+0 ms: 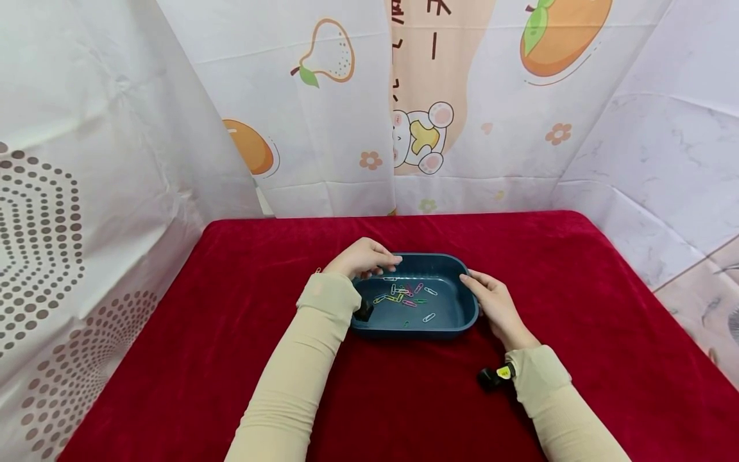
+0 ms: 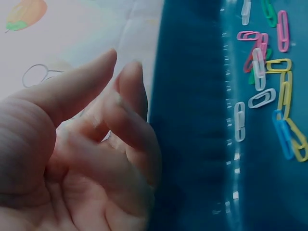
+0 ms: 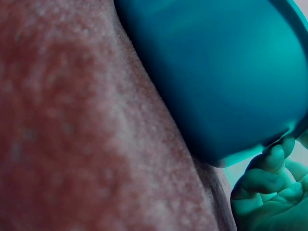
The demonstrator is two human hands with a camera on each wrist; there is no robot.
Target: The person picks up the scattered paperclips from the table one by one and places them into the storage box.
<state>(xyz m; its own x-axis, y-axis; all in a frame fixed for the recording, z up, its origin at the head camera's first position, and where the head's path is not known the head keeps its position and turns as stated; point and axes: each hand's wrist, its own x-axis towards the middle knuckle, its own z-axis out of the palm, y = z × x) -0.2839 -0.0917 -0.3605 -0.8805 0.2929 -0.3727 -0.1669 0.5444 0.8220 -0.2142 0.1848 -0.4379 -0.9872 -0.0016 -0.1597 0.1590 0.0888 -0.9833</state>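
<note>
A dark blue oval-cornered plastic basin [image 1: 441,326] sits on the red cloth. Several coloured paper clips [image 1: 409,303] lie scattered on its floor; white, yellow, pink, green and blue ones [image 2: 283,134] show in the left wrist view. My left hand [image 1: 364,258] is over the basin's far left edge, fingers loosely bent, with a gap between thumb and index tip and nothing seen between them. At the right end, my right hand [image 1: 491,298] grips the rim, thumb over the top and fingers outside. The right wrist view shows bent fingers [image 3: 262,180] against the basin's outer wall [image 3: 216,82].
Red velvety cloth [image 1: 231,333] covers the table. A pale paper clip [image 1: 318,271] shows beside the left cuff, outside the basin. White printed curtains [image 1: 346,128] hang behind and along both sides. A black wrist camera [image 1: 491,378] is strapped below the right hand.
</note>
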